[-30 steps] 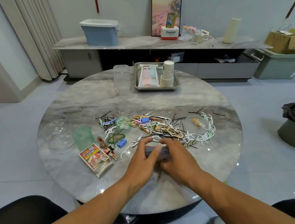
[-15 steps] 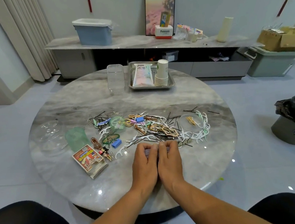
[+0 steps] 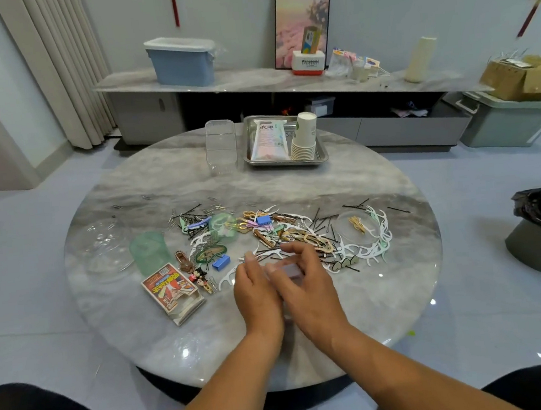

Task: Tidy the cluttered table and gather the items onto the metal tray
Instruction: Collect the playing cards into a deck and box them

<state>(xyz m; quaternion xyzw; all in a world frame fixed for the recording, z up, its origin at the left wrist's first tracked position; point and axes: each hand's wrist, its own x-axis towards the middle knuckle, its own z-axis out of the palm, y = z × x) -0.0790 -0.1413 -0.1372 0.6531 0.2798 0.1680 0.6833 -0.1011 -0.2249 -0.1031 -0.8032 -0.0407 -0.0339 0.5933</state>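
Table [image 3: 293, 183]: round, marble-look; the clutter runs in a band across its middle, well short of the far edge.
Metal tray [image 3: 322, 158]: at the far side, already carrying a flat plastic packet [image 3: 266, 139] and a stack of paper cups [image 3: 304, 138]; a clear box [image 3: 220, 143] stands just left of it.
Loose clutter: black hairpins [image 3: 324, 223], white floss picks [image 3: 373, 253], a green cup [image 3: 149, 253] and a printed card box [image 3: 172, 290] near left, a blue clip [image 3: 221, 262] beside them.
Right hand [image 3: 305, 286]: its grip is curled round a small greyish-purple block [image 3: 288, 271], fingers arched over the top; motion blur hides how firmly.
Left hand [image 3: 256, 291]: fingers fairly straight and pressed against the block's left side; I cannot tell whether it bears any of the weight.
Where the task stands: the block sits at the near edge of the clutter, far from the tray, so a long reach comes next.
Risk: if the block is a stack of loose pieces, a one-sided hold could let it fan out and scatter.
Risk: carrying it low across the pile could drag pins and picks toward the table's edge.
Risk: the tray's free space is narrow, and a careless set-down could topple the cups.
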